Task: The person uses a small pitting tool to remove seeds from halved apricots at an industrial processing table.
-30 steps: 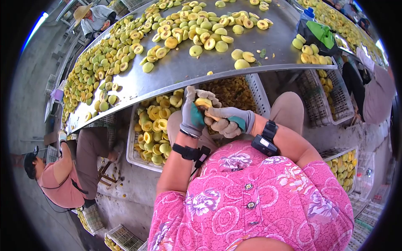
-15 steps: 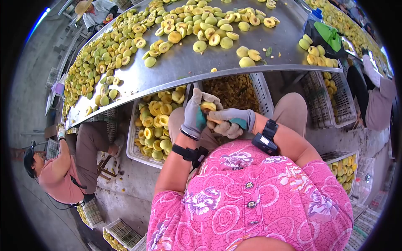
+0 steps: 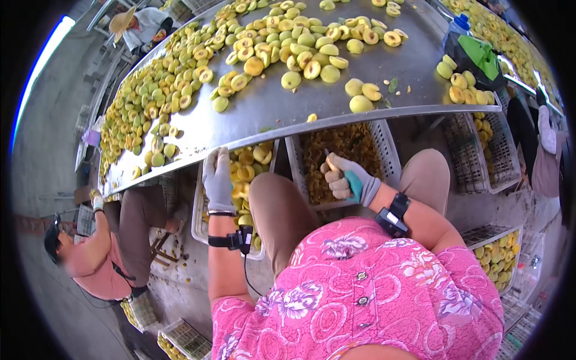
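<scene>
My left hand (image 3: 218, 181), in a grey glove, is at the table's front edge above a white crate (image 3: 201, 231) of halved yellow-green fruit (image 3: 245, 174). Its fingers are stretched out close together, back of the hand toward me, and no fruit shows in it. My right hand (image 3: 349, 179), gloved in grey and green, is closed around a small pitting knife (image 3: 328, 157) with a light handle. Only a short dark tip shows past the fingers. Below it stands another crate (image 3: 393, 156) holding brownish-yellow scraps.
Many fruit halves (image 3: 171, 81) cover the metal table (image 3: 270, 102). A green bag (image 3: 480, 57) lies near its right end. A crate (image 3: 480, 153) stands under that end. One person in pink (image 3: 99, 264) sits at left; another in a straw hat (image 3: 123, 24) is at the far side.
My hands were together on a fruit half and have moved apart. The left went left to the table edge, and the fruit half no longer shows. The right moved right with the knife.
</scene>
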Motion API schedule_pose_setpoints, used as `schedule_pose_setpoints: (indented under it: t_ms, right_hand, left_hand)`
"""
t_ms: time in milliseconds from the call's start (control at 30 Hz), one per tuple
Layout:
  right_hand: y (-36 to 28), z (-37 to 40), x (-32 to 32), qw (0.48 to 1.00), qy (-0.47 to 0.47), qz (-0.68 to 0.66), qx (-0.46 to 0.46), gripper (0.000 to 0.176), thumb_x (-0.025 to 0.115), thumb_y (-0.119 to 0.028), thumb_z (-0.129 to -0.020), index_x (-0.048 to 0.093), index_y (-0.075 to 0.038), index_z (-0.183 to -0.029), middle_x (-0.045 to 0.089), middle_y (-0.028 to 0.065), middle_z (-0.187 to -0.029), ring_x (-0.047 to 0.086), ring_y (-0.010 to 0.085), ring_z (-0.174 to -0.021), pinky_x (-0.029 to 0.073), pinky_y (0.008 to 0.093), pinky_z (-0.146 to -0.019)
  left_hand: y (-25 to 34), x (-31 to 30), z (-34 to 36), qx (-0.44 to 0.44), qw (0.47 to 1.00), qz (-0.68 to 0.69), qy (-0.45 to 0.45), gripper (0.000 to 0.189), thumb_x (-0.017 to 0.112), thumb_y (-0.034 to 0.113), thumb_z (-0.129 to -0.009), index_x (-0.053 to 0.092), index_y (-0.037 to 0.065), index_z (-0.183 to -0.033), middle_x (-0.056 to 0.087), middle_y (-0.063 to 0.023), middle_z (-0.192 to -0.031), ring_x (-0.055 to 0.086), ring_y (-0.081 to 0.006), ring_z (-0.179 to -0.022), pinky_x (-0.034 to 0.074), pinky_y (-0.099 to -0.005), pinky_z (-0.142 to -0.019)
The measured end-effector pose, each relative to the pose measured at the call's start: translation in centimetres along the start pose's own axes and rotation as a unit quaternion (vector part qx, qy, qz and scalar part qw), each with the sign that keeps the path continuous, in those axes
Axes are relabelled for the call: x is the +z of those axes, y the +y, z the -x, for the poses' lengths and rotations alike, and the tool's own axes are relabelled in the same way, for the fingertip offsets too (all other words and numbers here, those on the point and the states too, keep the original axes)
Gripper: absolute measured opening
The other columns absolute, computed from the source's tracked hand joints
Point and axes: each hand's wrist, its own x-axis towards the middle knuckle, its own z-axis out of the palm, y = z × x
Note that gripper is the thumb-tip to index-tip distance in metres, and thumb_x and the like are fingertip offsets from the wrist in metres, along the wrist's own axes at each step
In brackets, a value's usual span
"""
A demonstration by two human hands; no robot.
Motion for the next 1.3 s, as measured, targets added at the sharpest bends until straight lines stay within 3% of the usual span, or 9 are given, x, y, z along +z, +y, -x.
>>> schedule_pose_setpoints:
  t_ms: [167, 233, 433, 600, 733, 767, 833, 967, 1300]
  right_hand:
    - [-0.7, -0.3, 2.5, 0.995, 0.066, 0.079, -0.002, 0.037, 0.050, -0.052, -0.096, 0.054, -0.016, -0.096, 0.040, -0.0077, -0.061, 0.031, 0.0048, -0.041, 0.025, 0.0227, -0.036]
    - [-1.2, -0.2, 3.3, 0.990, 0.088, 0.106, 0.013, 0.038, 0.052, -0.053, -0.095, 0.053, -0.015, -0.096, 0.039, -0.0068, -0.059, 0.031, 0.0055, -0.041, 0.025, 0.0234, -0.036]
    - [-1.4, 0.1, 3.2, 0.982, 0.071, 0.169, -0.039, 0.041, 0.053, -0.054, -0.094, 0.051, -0.012, -0.095, 0.040, -0.0056, -0.057, 0.034, 0.0059, -0.039, 0.026, 0.0218, -0.034]
    - [-1.7, 0.1, 3.3, 0.983, 0.047, 0.168, -0.056, 0.042, 0.054, -0.052, -0.094, 0.050, -0.010, -0.094, 0.042, -0.0060, -0.059, 0.039, 0.0063, -0.039, 0.031, 0.0221, -0.033]
    - [-1.8, 0.7, 4.7, 0.952, 0.098, 0.273, -0.101, 0.036, 0.050, -0.046, -0.097, 0.050, -0.010, -0.097, 0.046, -0.0031, -0.064, 0.040, 0.0062, -0.040, 0.033, 0.0227, -0.033]
    - [-1.8, 0.9, 5.2, 0.952, 0.096, 0.274, -0.103, 0.036, 0.050, -0.046, -0.097, 0.050, -0.010, -0.097, 0.046, -0.0031, -0.064, 0.040, 0.0062, -0.040, 0.033, 0.0227, -0.033]
    - [-1.7, 1.6, 6.1, 0.900, 0.159, 0.379, -0.148, 0.032, 0.048, -0.042, -0.098, 0.049, -0.010, -0.101, 0.048, -0.0011, -0.068, 0.041, 0.0073, -0.040, 0.034, 0.0242, -0.033]
    - [-1.4, 1.7, 6.4, 0.853, 0.161, 0.452, -0.204, 0.028, 0.046, -0.036, -0.099, 0.048, -0.009, -0.105, 0.050, 0.0008, -0.068, 0.044, 0.0090, -0.041, 0.037, 0.0256, -0.035]
    - [-1.2, 2.7, 10.0, 0.776, 0.185, 0.550, -0.248, 0.032, 0.047, -0.031, -0.099, 0.049, -0.006, -0.119, 0.049, 0.0007, -0.065, 0.048, 0.0104, -0.044, 0.038, 0.0282, -0.036]
  left_hand:
    - [6.7, 9.4, -5.8, 0.019, 0.979, -0.097, -0.180, 0.042, 0.064, 0.027, -0.088, 0.058, 0.001, -0.120, 0.061, -0.0116, -0.116, 0.058, -0.0193, -0.103, 0.046, -0.0313, -0.089]
    - [4.8, 13.9, -10.0, 0.204, 0.920, -0.273, -0.193, 0.052, 0.070, 0.034, -0.083, 0.057, 0.005, -0.124, 0.059, -0.0160, -0.120, 0.057, -0.0255, -0.110, 0.046, -0.0352, -0.092]
    - [3.3, 24.2, -13.7, 0.140, 0.879, -0.402, -0.214, 0.059, 0.074, 0.040, -0.076, 0.057, 0.005, -0.120, 0.056, -0.0199, -0.125, 0.055, -0.0338, -0.115, 0.044, -0.0395, -0.098]
    - [3.0, 24.4, -12.5, 0.137, 0.839, -0.475, -0.226, 0.056, 0.078, 0.035, -0.072, 0.054, 0.008, -0.114, 0.057, -0.0168, -0.119, 0.059, -0.0343, -0.108, 0.048, -0.0411, -0.093]
    - [3.2, 22.0, -10.5, 0.098, 0.896, -0.315, -0.297, 0.045, 0.072, 0.029, -0.077, 0.054, 0.008, -0.113, 0.062, -0.0137, -0.104, 0.063, -0.0297, -0.095, 0.052, -0.0388, -0.083]
    - [3.4, 21.2, -9.3, -0.005, 0.944, -0.117, -0.307, 0.038, 0.067, 0.025, -0.081, 0.053, 0.008, -0.112, 0.061, -0.0108, -0.102, 0.063, -0.0260, -0.094, 0.053, -0.0368, -0.078]
    - [3.5, 19.5, -7.4, -0.127, 0.925, 0.180, -0.309, 0.027, 0.053, 0.019, -0.089, 0.054, 0.009, -0.114, 0.062, -0.0085, -0.105, 0.064, -0.0247, -0.093, 0.054, -0.0380, -0.074]
    - [4.9, 16.7, -2.9, -0.173, 0.863, 0.380, -0.285, 0.032, 0.051, 0.024, -0.092, 0.054, 0.009, -0.120, 0.063, -0.0091, -0.113, 0.065, -0.0268, -0.094, 0.056, -0.0403, -0.073]
    - [5.9, 16.0, 4.2, -0.191, 0.836, 0.443, -0.264, 0.036, 0.039, 0.024, -0.098, 0.049, 0.005, -0.127, 0.059, -0.0146, -0.118, 0.061, -0.0254, -0.105, 0.055, -0.0363, -0.084]
